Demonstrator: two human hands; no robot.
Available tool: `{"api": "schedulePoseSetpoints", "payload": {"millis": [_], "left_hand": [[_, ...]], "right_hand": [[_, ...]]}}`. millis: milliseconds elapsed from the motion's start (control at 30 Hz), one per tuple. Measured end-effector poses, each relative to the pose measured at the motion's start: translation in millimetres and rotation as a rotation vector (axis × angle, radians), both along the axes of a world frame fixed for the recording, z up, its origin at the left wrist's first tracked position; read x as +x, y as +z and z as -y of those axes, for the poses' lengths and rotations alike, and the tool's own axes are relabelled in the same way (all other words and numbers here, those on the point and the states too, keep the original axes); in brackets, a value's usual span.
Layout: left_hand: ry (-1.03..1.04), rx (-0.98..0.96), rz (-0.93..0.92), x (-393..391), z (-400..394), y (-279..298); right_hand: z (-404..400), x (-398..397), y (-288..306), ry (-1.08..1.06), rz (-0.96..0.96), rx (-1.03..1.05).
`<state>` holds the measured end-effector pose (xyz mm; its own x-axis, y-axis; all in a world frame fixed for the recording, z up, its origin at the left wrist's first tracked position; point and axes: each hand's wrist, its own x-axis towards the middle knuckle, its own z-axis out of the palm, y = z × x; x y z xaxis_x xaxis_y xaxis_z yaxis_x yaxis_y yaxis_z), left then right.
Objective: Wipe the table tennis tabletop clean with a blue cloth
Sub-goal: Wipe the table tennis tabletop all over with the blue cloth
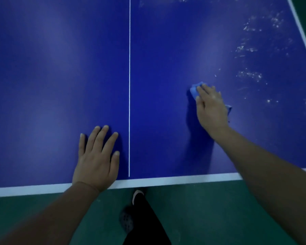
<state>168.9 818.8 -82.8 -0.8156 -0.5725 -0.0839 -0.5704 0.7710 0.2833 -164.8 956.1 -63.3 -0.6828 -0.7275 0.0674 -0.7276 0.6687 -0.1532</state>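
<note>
Writing: no brand, label or lettering can be read anywhere.
Tabletop: dark blue table tennis tabletop with a thin white centre line and a white border stripe along the near edge.
Cloth: crumpled light blue cloth on the right half, mostly hidden under the right hand.
Right grip: straight fingers pressed flat on the cloth, close together.
Left grip: left hand spread, palm down on the tabletop, just left of the centre line.
Dirt: white smears and specks toward the far right edge, apart from the cloth.
Below: green floor, a dark trouser leg, a shoe toe.

Smooth semi-matt blue tabletop, soft cloth, chalky white smears at right, matt green floor
</note>
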Motion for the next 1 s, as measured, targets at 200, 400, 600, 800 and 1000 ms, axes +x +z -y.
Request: {"api": "schedulePoseSetpoints", "payload": {"millis": [200,400,600,800,1000], "left_hand": [[0.032,0.005,-0.11,4.3,-1.1,-2.4],[0.018,-0.031,-0.072,2.7,-2.9,-6.0],[0.01,-0.06,-0.022,0.9,-4.4,-7.3],[0.016,-0.085,0.033,-0.3,-6.3,-3.0],[0.05,-0.117,0.01,-13.8,-25.3,5.9]], "right_hand": [[14.6,161.9,-15.3,0.672,0.043,0.01],[-101.8,104.9,-9.1,0.5,-0.014,-0.042],[-121.0,31.9,-2.9,-0.651,-0.028,-0.147],[-56.0,146.4,-28.6,0.228,0.004,-0.067],[-175.8,-3.7,-4.7,-0.327,-0.052,-0.062]]}}
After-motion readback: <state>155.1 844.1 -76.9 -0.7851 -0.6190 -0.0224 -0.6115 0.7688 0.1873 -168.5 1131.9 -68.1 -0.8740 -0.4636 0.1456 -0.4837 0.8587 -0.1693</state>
